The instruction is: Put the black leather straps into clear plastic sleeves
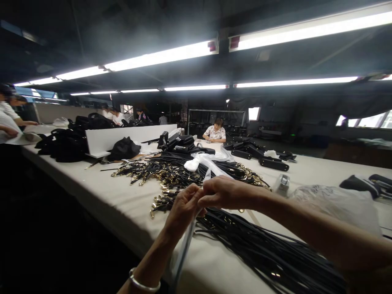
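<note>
My left hand (pixel 185 204) and my right hand (pixel 225 192) meet above the table, fingers closed in a pinch. Between them runs a long, thin translucent plastic sleeve (pixel 184 249), which hangs down below my left hand. A dark line shows along it, but I cannot tell what lies inside. White plastic (pixel 207 174) rises just behind my right fingers. Under and beyond my hands lie piles of black straps (pixel 245 241) with gold-coloured metal clasps (pixel 162 175). A bangle circles my left wrist.
Black bags (pixel 179 143) and a white upright panel (pixel 122 139) stand farther back on the pale table (pixel 119 204). To the right are a clear plastic bag (pixel 337 204) and a small clear container (pixel 281 185). A person (pixel 214 131) sits at the far end; others work at left.
</note>
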Tool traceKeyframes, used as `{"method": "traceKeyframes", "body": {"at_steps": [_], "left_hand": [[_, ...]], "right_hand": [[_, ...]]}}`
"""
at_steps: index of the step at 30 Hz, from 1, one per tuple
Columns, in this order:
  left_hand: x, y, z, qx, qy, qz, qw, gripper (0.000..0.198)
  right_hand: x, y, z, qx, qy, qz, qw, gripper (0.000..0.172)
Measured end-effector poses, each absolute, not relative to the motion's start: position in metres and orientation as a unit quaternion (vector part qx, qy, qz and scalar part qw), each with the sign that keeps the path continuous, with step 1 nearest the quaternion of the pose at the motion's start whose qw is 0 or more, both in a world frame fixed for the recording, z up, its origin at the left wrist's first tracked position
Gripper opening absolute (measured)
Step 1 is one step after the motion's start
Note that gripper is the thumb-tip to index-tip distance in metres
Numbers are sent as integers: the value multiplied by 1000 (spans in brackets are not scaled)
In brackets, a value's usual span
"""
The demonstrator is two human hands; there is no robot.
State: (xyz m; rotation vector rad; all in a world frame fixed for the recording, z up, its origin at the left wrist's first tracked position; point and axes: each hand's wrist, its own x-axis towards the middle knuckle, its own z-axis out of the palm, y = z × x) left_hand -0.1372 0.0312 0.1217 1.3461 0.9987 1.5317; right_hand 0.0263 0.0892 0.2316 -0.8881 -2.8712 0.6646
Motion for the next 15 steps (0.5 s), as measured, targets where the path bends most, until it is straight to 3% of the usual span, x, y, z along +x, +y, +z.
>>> {"method": "traceKeyframes", "body": {"at_steps": [5, 8, 11, 15], "left_hand": [[-135, 39, 113, 547, 396, 641, 365, 31], [-123, 48, 110, 585, 375, 633, 341, 33], [-107, 54, 104, 576, 334, 640, 384, 38], [-112, 44, 70, 521, 272, 644, 490, 60]], "right_hand": [[48, 93, 215, -360, -905, 224, 38, 48], [46, 91, 190, -328, -900, 270, 100, 60], [36, 83, 168, -321, -828, 431, 162, 68], [51, 81, 159, -324, -669, 634, 213, 77]]}}
